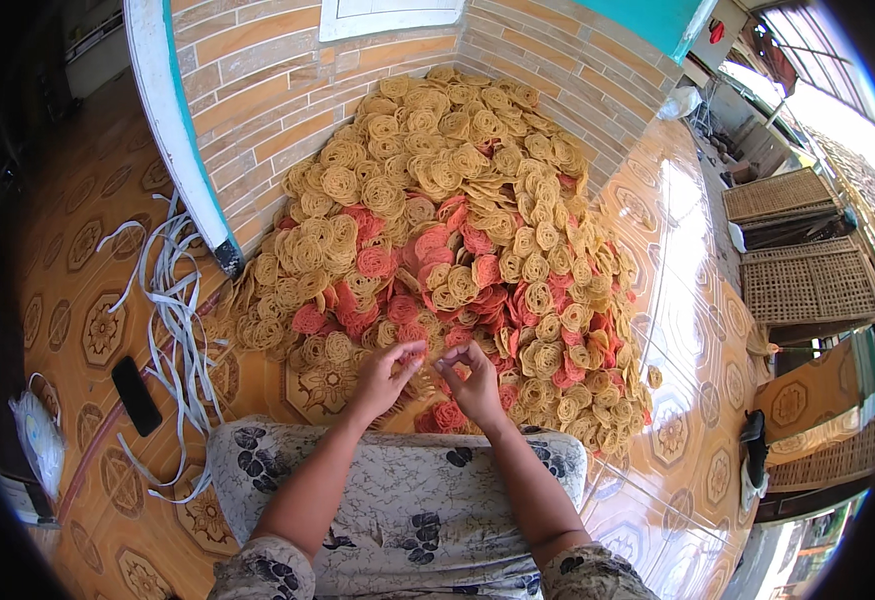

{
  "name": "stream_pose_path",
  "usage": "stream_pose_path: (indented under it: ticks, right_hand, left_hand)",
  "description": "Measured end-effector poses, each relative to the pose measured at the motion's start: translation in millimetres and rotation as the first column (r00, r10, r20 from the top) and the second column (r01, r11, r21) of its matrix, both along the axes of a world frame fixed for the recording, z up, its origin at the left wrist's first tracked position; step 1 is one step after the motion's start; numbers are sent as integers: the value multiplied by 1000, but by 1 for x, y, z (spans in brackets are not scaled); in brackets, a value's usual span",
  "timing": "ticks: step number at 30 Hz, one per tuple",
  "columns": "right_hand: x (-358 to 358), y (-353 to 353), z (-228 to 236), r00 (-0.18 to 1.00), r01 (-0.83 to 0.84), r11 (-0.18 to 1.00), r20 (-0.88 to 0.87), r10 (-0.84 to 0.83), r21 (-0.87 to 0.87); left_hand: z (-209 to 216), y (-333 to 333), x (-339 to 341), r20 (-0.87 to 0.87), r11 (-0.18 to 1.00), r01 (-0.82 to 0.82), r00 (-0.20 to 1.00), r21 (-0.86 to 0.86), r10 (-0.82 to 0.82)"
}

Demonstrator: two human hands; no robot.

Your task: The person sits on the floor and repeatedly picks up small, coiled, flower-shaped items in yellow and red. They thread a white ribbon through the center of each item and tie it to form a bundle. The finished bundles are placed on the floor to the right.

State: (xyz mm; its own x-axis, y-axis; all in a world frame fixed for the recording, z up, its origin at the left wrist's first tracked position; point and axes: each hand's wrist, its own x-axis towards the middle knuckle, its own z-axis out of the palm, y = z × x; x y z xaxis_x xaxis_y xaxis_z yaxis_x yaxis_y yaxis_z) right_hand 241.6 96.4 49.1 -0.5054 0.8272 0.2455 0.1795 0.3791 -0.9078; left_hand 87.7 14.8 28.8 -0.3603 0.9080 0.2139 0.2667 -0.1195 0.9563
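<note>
Just past your lap's patterned cloth (397, 500), your left hand (381, 383) and right hand (477, 390) hover half-curled; whether they grasp anything, I cannot tell. Beyond, yellow and red discs (447, 235) heap against the brick wall (257, 90).

On my feed I see golden-tan lacy rosettes (325, 242) and coral-red lacy rosettes (375, 262). The floor tiles (104, 325) show orange with brown octagonal medallions; the wall tiles (257, 110) carry a brick pattern in orange, beige and grey. I pick out white straps (172, 290), a black phone (137, 397), brown lattice-woven panels (812, 282), and a pale cloth (382, 500) with grey veining and black blotches.
</note>
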Motion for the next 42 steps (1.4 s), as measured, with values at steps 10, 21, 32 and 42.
stream_pose_path:
  ticks: [10, 21, 32, 42]
  right_hand:
    - [80, 68, -3, 244, 358, 766, 739, -629, 534]
    - [61, 55, 8, 858, 424, 896, 257, -444, 131]
    - [15, 19, -4, 987, -49, 859, -155, -36, -510]
    - [7, 3, 10, 996, 16, 959, 86, 8, -282]
  left_hand:
    - [-20, 0, -5, 38, 996, 10, 999, -93, -6]
    - [-1, -7, -2, 11, 978, 19, 1000, -206, -17]
    - [-5, -5, 0, 125, 970, 54, 992, -236, -25]
    - [-9, -5, 4, 39, 977, -53, 997, -205, 62]
